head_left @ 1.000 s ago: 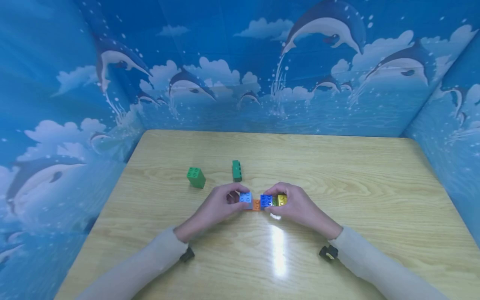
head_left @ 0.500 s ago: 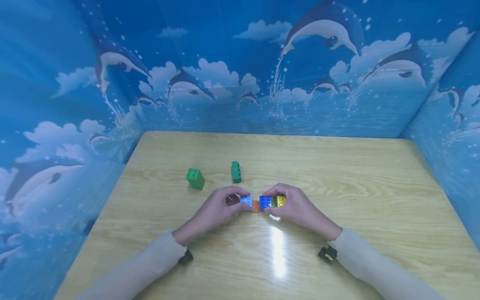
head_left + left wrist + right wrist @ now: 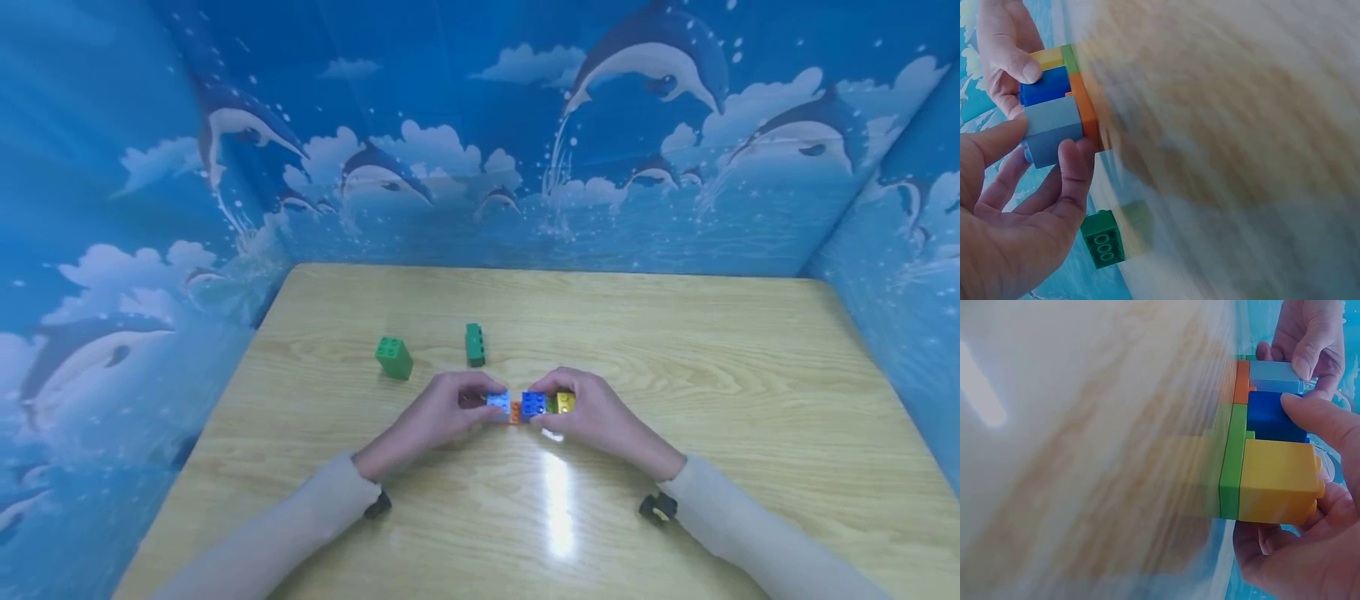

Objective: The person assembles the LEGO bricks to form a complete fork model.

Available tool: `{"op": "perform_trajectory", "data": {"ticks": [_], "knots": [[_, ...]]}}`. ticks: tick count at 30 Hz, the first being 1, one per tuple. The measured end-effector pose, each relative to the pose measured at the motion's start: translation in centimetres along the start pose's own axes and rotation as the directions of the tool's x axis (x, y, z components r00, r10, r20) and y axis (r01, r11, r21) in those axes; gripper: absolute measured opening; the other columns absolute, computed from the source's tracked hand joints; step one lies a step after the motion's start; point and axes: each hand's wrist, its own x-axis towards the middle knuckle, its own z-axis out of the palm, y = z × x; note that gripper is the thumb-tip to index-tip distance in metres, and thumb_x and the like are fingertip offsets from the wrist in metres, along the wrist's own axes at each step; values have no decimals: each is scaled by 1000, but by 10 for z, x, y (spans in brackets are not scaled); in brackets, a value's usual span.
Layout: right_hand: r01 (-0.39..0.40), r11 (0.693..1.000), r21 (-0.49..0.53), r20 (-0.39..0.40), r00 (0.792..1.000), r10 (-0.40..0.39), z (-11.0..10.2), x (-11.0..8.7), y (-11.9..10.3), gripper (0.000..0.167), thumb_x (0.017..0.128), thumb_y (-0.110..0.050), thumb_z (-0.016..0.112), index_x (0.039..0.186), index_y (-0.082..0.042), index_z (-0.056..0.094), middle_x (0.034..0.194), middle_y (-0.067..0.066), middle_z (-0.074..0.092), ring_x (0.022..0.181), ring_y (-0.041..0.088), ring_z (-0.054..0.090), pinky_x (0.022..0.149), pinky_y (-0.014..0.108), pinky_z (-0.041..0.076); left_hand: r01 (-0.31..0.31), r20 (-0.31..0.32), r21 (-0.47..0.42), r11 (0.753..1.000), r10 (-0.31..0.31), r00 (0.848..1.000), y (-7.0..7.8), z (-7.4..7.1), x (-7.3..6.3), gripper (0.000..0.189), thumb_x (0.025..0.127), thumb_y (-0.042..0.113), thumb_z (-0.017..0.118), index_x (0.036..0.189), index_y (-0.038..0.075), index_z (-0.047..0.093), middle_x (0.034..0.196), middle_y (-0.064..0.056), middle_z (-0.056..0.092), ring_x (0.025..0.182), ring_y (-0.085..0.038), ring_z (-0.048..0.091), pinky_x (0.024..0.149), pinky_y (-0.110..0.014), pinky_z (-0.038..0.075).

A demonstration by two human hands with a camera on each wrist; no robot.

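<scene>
In the head view my left hand (image 3: 442, 408) pinches a light blue toy building brick (image 3: 498, 403) between thumb and fingers. That brick sits over the outer part of a thin orange brick (image 3: 1087, 115). My right hand (image 3: 596, 412) has its thumb and fingers on a dark blue brick (image 3: 533, 404), which bridges the orange brick and a thin light green brick (image 3: 1231, 469). On the outer end of the green one stands a yellow brick (image 3: 1275, 481), within the curve of the right hand. A narrow gap separates the two blue bricks.
A tall green brick (image 3: 394, 358) stands upright behind the left hand. A long dark green brick (image 3: 475, 345) lies beyond the joined bricks. The wood-grain table (image 3: 675, 333) is bordered at the back and sides by a dolphin-print curtain (image 3: 450, 208).
My left hand has shifted slightly to the right with the light blue brick, covering more of the orange brick and narrowing the gap to the dark blue one. The right hand holds its place.
</scene>
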Motion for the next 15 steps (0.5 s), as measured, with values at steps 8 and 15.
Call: {"op": "perform_trajectory", "data": {"ticks": [8, 15], "knots": [[10, 1000, -25, -19, 1000, -10, 3, -5, 0, 37, 90, -21, 92, 123, -16, 78, 117, -7, 74, 116, 21, 67, 105, 52, 54, 10, 3, -40, 999, -10, 1000, -3, 3, -2, 27, 98, 22, 86, 123, 18, 78, 120, 4, 77, 109, -16, 74, 91, -30, 61], [40, 999, -19, -43, 998, -41, 5, -5, 2, 37, 90, -20, 93, 124, -16, 78, 120, -5, 74, 113, 21, 68, 101, 50, 56, 14, -31, -40, 999, -15, 999, -5, 7, -5, 29, 98, 24, 85, 126, 19, 77, 121, 5, 76, 109, -14, 72, 92, -30, 61]]}}
